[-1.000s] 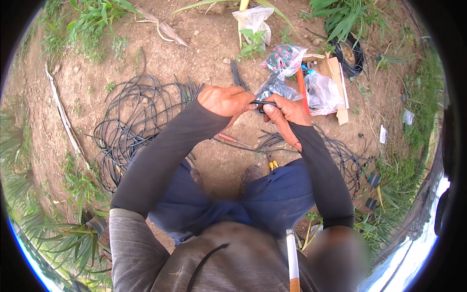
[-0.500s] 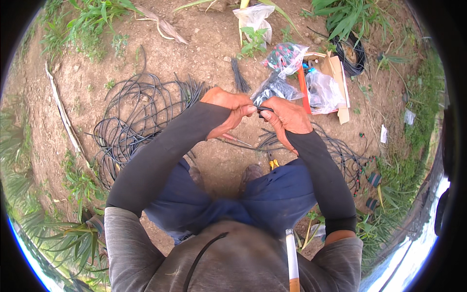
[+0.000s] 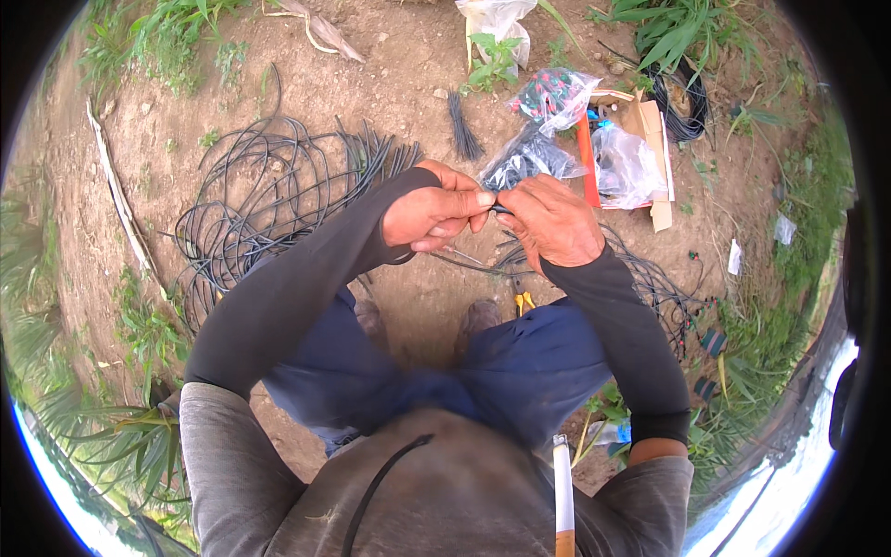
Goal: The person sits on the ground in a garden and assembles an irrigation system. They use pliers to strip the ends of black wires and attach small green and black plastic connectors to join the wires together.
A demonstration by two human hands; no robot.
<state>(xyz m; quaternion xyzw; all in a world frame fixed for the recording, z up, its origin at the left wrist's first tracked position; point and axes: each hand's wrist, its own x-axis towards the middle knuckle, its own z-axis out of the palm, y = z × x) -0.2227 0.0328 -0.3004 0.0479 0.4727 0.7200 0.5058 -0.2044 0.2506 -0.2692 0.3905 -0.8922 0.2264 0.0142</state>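
Note:
My hands meet in front of my knees, fingertips nearly touching. My left hand point(image 3: 436, 209) is closed, thumb pressed on the forefinger at the end of a thin black tube. My right hand point(image 3: 554, 221) pinches the short visible length of that black tube point(image 3: 501, 209); the fingers cover most of it, and any small fitting there is too hidden to make out. Below the hands, more thin black tubing point(image 3: 640, 265) trails over the soil to the right, with small red and green pieces at its ends. Yellow-handled pliers point(image 3: 524, 302) lie by my right knee.
Left lies a big tangle of cut black tubing point(image 3: 251, 195). Ahead are a bundle of short black pieces point(image 3: 463, 127), clear bags of black point(image 3: 529, 158) and red-green parts point(image 3: 554, 97), an open carton point(image 3: 659, 153) and a coil point(image 3: 689, 102). A cigarette point(image 3: 563, 492) juts up near my chest.
My left hand has turned, its knuckles now higher and its fingers curled under the thumb. Both hands stay together at the black tube; the view has shifted slightly.

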